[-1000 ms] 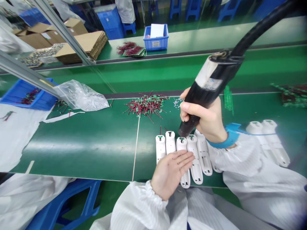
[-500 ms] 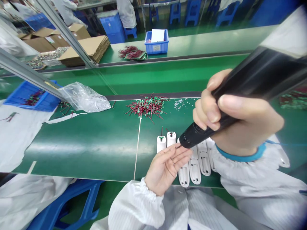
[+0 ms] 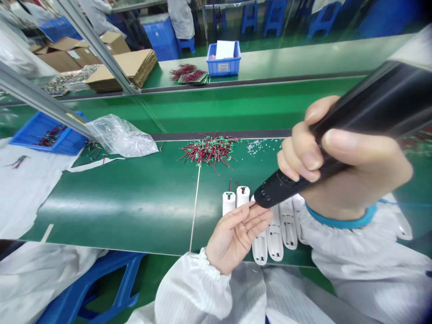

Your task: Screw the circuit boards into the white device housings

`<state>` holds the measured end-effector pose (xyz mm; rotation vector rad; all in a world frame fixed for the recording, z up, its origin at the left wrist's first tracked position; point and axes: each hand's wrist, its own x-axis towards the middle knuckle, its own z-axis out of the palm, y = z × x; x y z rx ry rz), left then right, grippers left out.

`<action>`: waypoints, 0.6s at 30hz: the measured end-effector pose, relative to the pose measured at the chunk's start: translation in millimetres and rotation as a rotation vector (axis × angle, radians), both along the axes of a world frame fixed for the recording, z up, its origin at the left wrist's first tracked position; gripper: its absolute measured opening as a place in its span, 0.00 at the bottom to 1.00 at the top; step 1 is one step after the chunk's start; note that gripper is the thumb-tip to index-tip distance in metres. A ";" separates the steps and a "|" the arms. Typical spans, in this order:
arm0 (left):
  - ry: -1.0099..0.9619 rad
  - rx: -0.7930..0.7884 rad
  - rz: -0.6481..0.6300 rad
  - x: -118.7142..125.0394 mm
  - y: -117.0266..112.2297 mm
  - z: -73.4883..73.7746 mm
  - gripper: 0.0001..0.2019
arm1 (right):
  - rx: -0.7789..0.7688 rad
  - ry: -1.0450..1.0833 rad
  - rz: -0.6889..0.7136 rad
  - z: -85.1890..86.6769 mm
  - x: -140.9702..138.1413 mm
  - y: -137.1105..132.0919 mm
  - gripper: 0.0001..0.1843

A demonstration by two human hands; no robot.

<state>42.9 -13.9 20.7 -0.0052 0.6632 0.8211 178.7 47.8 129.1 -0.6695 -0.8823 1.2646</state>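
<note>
Head view: our right grip (image 3: 344, 180) clenches an electric screwdriver (image 3: 283, 186), its tip just beside our open, empty-looking left grip (image 3: 236, 238).

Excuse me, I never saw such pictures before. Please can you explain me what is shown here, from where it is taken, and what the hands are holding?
This picture comes from one camera worn on a person's head, looking forward and down at their own bare hands. The right hand grips a black electric screwdriver with a cable-like dark body. The left hand is open just below the tool's tip; if it holds something small, I cannot see it. On the green workbench surface lie white plastic housings side by side and a heap of small green circuit boards with red wires.
</note>
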 end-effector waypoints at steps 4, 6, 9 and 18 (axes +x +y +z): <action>0.009 -0.005 -0.007 -0.9 1.5 -2.0 0.12 | 0.000 -0.016 -0.008 1.0 0.9 0.9 0.06; 0.011 -0.013 -0.010 -1.0 2.2 -2.4 0.12 | 0.004 -0.008 -0.012 1.4 1.1 1.5 0.06; 0.008 -0.027 -0.011 0.2 2.8 -0.9 0.12 | -0.004 -0.009 -0.014 0.7 1.1 1.9 0.06; -0.031 0.038 -0.130 -7.1 6.6 -4.8 0.22 | 0.014 -0.032 -0.030 -4.9 2.2 3.1 0.08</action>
